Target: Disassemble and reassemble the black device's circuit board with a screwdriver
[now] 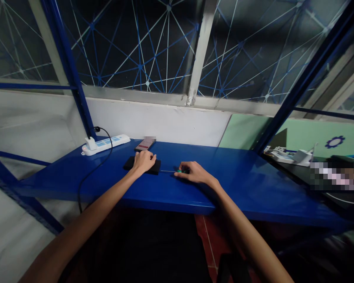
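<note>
My left hand lies over a flat black rectangular box on the blue tabletop, its fingers bent over the top and holding it down. What the box is cannot be made out. Just to the right, my right hand is closed around a screwdriver with a green handle. The thin shaft points left, level with the table, and its tip reaches the box's right edge. Whether the tip enters the box is too small to tell. Behind my left hand lies a smartphone with its screen lit.
A white power strip sits at the back left, with a plug in it and a black cable hanging over the front edge. Blue metal posts frame the table. White and dark items stand at the far right.
</note>
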The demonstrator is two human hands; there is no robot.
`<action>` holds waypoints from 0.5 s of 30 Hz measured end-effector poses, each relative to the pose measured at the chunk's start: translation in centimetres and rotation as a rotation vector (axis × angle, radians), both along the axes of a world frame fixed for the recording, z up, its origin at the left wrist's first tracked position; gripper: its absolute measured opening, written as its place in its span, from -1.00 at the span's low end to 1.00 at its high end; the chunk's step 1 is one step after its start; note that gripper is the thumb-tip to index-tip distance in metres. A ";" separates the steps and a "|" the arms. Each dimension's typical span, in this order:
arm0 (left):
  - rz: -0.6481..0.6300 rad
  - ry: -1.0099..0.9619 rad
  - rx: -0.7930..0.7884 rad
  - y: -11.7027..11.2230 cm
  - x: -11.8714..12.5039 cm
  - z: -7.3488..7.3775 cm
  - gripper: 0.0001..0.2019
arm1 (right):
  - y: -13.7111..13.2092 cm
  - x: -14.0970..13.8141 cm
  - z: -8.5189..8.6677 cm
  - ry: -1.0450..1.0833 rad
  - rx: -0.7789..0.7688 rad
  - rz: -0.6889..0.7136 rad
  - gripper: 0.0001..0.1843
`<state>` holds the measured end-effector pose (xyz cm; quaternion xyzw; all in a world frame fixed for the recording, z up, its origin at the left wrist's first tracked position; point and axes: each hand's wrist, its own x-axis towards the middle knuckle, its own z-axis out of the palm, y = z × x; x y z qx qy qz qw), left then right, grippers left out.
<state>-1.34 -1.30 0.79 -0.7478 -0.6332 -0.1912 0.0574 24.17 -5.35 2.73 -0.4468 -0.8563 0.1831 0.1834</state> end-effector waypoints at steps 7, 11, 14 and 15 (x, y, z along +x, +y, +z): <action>0.006 -0.004 0.002 0.2 -0.1 -0.2 -0.57 | 0.0 0.2 0.1 -0.066 0.012 -0.037 -0.47; 0.002 -0.014 -0.003 0.3 -0.1 -0.2 -0.57 | 0.3 0.3 -0.1 -0.065 0.051 -0.037 -0.53; 0.002 -0.018 0.006 0.3 -0.1 -0.3 -0.57 | 0.4 0.3 -0.3 -0.043 0.048 -0.038 -0.58; -0.001 -0.018 0.008 0.3 -0.1 -0.2 -0.57 | 0.4 0.2 -0.4 -0.036 0.039 -0.038 -0.59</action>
